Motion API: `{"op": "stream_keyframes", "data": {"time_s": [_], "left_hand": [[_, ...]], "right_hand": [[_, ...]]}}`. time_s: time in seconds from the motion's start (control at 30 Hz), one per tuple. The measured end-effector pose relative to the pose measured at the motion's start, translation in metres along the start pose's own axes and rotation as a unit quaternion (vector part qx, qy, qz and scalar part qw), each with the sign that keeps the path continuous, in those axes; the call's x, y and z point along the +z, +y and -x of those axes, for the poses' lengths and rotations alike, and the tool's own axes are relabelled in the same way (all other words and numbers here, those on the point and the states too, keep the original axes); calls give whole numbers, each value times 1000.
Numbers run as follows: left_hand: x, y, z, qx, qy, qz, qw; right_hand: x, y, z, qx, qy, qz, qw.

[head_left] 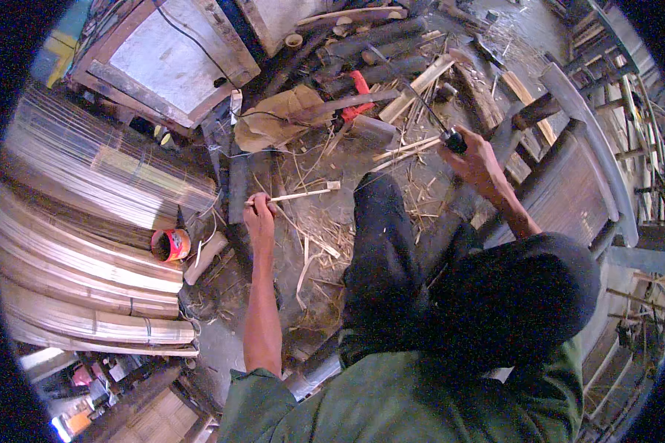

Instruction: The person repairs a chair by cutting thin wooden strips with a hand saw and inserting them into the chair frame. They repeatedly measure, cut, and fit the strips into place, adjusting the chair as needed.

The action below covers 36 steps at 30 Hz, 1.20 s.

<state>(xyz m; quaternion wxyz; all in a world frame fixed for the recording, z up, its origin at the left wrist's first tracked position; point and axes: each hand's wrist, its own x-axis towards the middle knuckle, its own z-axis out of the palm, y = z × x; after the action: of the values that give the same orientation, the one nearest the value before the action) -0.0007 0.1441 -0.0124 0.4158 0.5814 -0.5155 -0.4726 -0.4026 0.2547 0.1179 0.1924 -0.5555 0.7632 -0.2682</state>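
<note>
My left hand is closed in a pinch on a pale thin wooden strip. The strip points right and has a small blocky end. My right hand is wrapped round the black handle of a tool held out to the right. A long, thin, dark shaft runs from that handle up and to the left; its exact kind cannot be made out. The two hands are well apart, with my dark-trousered leg between and below them. Shavings and thin offcuts litter the ground between them.
Rolled slatted bamboo blinds lie at the left, with a red tin beside them. Ahead are a brown paper piece, a red plastic piece and several dark logs. A wooden bench-like frame stands at the right.
</note>
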Motion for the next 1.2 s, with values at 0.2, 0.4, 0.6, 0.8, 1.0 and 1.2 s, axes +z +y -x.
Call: {"op": "stream_keyframes", "data": {"time_s": [0.2,0.4,0.6,0.8,1.0,1.2], "left_hand": [[12,-27,-10,-30,-29,69,997],[51,-58,-54,34,-57,-10,998],[79,-60,-56,176,10,-123,977],[76,-61,-48,190,14,-278,941],[94,-52,-50,104,37,-141,984],[106,-31,-77,121,23,-333,935]], "right_hand": [[-37,-37,63,34,26,-59,997],[-157,-105,47,-40,202,28,978],[-189,-139,69,-63,354,59,931],[-98,-102,69,-43,309,20,950],[31,-79,22,-28,166,-141,976],[162,-27,-5,45,92,-270,957]]}}
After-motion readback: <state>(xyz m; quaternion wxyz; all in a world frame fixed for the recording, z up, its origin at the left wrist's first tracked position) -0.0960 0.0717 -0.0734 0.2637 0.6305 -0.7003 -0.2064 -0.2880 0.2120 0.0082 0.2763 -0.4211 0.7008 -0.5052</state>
